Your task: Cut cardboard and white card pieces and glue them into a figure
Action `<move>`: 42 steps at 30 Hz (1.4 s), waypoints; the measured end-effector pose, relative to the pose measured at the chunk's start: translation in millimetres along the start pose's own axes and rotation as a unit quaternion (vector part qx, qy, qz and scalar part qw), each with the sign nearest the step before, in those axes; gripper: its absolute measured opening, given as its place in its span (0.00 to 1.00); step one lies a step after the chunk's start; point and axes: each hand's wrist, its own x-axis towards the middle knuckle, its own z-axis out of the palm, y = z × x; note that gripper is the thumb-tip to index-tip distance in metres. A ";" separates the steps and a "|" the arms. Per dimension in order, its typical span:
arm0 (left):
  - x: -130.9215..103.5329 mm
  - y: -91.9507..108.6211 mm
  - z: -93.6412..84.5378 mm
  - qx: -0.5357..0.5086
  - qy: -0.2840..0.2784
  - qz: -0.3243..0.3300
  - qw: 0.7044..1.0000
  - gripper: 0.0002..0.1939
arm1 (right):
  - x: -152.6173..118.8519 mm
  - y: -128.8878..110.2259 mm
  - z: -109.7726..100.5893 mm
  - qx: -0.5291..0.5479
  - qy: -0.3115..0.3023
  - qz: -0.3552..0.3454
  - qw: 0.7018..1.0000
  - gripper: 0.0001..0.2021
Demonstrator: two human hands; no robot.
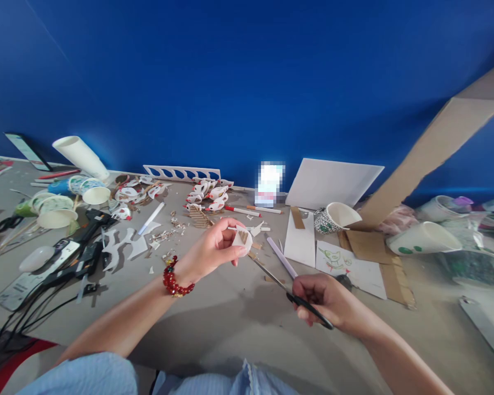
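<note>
Between the thumb and fingers of my left hand (214,247) is a small white piece of cardboard (243,241) with a strip of bared brown corrugation on its face. My right hand (323,302) is closed around the black handles of a pair of scissors (274,277). Their blades point up and left, with the tips close to the lower edge of the cardboard piece; whether they touch it I cannot tell. A light purple pen (280,257) lies just past the scissors. Behind my left hand, several white bird cutouts with red beaks (214,195) sit in a cluster.
Paper scraps (164,236) litter the table left of my hand. Glue guns (93,258) with cables and paper cups (57,214) stand farther left. A lit phone (267,186) leans on the blue wall. At right are a bird drawing (349,266), a patterned cup (327,222) and a cardboard strip (432,142).
</note>
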 end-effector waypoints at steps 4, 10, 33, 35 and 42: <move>0.7 -0.4 0.5 -0.009 -0.003 0.001 1.000 0.18 | 1.4 3.7 -1.2 -0.015 0.002 0.002 1.000 0.17; 0.6 0.1 0.9 -0.003 -0.006 0.000 1.000 0.17 | 0.5 7.3 -1.9 -0.005 -0.001 -0.002 1.000 0.17; 0.3 -0.9 0.0 0.009 0.001 -0.006 1.000 0.18 | 2.7 11.0 0.8 -0.096 0.013 -0.020 0.995 0.28; 0.2 -0.9 -0.4 0.011 0.002 -0.006 1.000 0.17 | 3.7 10.4 0.5 -0.108 0.016 -0.026 0.994 0.28; -0.8 1.7 0.3 0.014 -0.004 -0.015 1.000 0.17 | 5.9 5.2 2.1 -0.122 0.019 -0.033 0.992 0.28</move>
